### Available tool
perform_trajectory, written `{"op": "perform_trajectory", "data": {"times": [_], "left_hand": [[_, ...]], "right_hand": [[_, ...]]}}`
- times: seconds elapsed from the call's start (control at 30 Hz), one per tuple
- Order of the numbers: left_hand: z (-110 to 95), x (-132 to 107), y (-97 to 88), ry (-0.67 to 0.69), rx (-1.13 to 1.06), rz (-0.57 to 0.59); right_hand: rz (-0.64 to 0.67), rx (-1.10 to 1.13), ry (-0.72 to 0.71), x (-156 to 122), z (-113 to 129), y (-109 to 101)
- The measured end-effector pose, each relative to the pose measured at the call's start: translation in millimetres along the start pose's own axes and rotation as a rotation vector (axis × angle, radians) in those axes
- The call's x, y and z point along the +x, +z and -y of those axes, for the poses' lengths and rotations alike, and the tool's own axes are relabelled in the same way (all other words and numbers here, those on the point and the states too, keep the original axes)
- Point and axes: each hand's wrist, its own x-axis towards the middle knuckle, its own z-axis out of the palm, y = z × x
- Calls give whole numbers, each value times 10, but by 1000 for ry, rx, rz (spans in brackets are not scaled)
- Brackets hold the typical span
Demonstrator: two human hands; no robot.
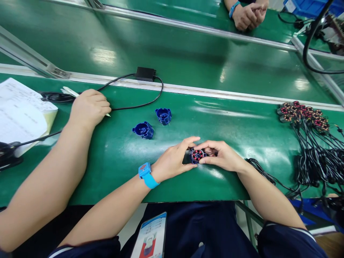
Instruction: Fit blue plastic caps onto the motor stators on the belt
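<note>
Both my hands meet at the near middle of the green bench (204, 118). My left hand (174, 160), with a blue wristband, and my right hand (224, 156) pinch a small round motor (197, 155) with red windings between their fingertips. The motor sits just above the bench surface. A black part is partly hidden behind my left fingers. Two blue plastic caps (143, 129) (163, 115) lie on the bench a little beyond my left hand.
A co-worker's hand (90, 106) at the left grips a white pen-like tool beside papers (21, 107) and a black adapter (145, 73) with its cable. Another person's clasped hands (248, 15) rest at the far top. Several wired motors (303, 114) are piled at the right. A phone (151, 237) lies on my lap.
</note>
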Motion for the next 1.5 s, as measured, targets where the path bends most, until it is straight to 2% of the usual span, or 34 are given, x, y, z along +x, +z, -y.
{"op": "perform_trajectory", "data": {"times": [0.1, 0.27, 0.37, 0.47, 0.53, 0.6, 0.73, 0.83, 0.93, 1.07, 1.2, 1.4, 1.5], "left_hand": [[13, -1, 9, 10, 7, -8], [50, -7, 31, 65, 64, -41], [57, 0, 38, 89, 69, -45], [55, 11, 41, 99, 58, -47], [51, 14, 40, 93, 56, -50], [42, 13, 39, 85, 63, -54], [37, 19, 47, 74, 89, -112], [56, 35, 61, 53, 86, -157], [81, 46, 71, 43, 103, -160], [89, 37, 59, 153, 158, -161], [79, 18, 47, 243, 225, -282], [122, 28, 75, 209, 366, -283], [119, 35, 59, 198, 383, -275]], "right_hand": [[46, -131, -3, -54, 73, -85], [88, -370, 78, -293, 231, -384], [0, -438, 56, -396, 325, -437], [-123, -498, -45, -399, 383, -328], [-154, -547, -76, -375, 383, -250], [-195, -641, -71, -364, 361, -230], [-273, -809, -34, -421, 335, -320], [-197, -781, -68, -446, 342, -319], [-154, -745, -99, -372, 316, -223], [-271, -731, -95, -238, 259, -141], [-419, -671, -197, -196, 271, -138], [-352, -732, -270, -154, 208, -98], [-378, -698, -291, -146, 173, -87]]}}
